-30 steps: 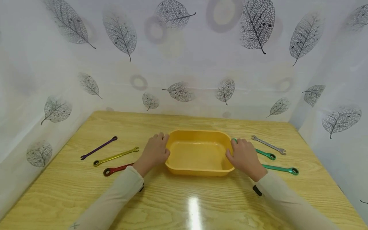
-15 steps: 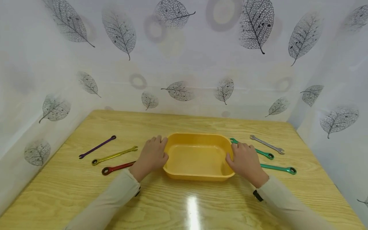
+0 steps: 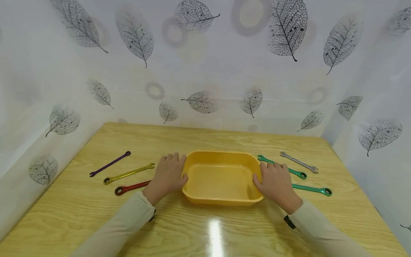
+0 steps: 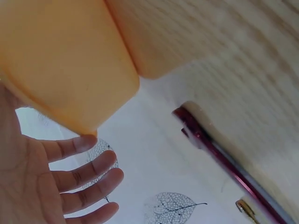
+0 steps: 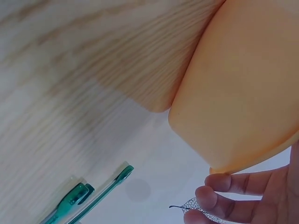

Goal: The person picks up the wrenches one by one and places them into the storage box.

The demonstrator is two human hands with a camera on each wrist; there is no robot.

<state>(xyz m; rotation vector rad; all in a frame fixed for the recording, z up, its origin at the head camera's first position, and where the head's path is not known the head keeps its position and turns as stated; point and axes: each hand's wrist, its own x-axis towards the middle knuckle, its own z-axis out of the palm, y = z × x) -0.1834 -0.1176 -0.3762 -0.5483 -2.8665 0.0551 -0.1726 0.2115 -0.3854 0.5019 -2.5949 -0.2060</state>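
Yellow basin [image 3: 221,182]: rectangular, rounded corners; left fingers [image 4: 67,147], right fingers [image 5: 247,183] pinching opposite ends.

Leaf-printed backdrop [image 3: 212,75] behind wooden table [image 3: 183,228]

From the head I look forward and down across the tabletop [image 3: 179,232]. My two wrist views sit close in, each facing an opposite end of the yellow tub [image 3: 223,182], which all three share.
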